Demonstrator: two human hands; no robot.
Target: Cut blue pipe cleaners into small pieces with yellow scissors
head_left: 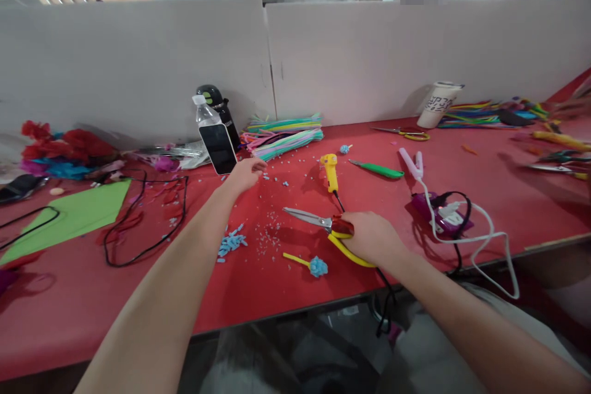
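My right hand [372,237] is closed around scissors [311,217] with yellow and red handles, blades pointing left above the red table. Further up, my left hand [245,173] lies low over the tabletop beside a phone [218,148], fingers reaching out and nothing visible in them. Just beyond it is a bundle of colored pipe cleaners [289,143]. Short light-blue pieces [232,242] are heaped left of the scissors, with tiny blue clippings scattered around. Below the blades, a blue fuzzy flower [318,266] sits on a yellow stem. A yellow glue gun [330,171] stands behind the scissors.
A clear bottle [205,112] and a black flask [225,114] stand behind the phone. On the right are a green-handled cutter [381,170], a pink hair-iron-like tool [412,164], a purple power strip [438,215] and a white cup [438,104]. Black cable [184,197] loops at left.
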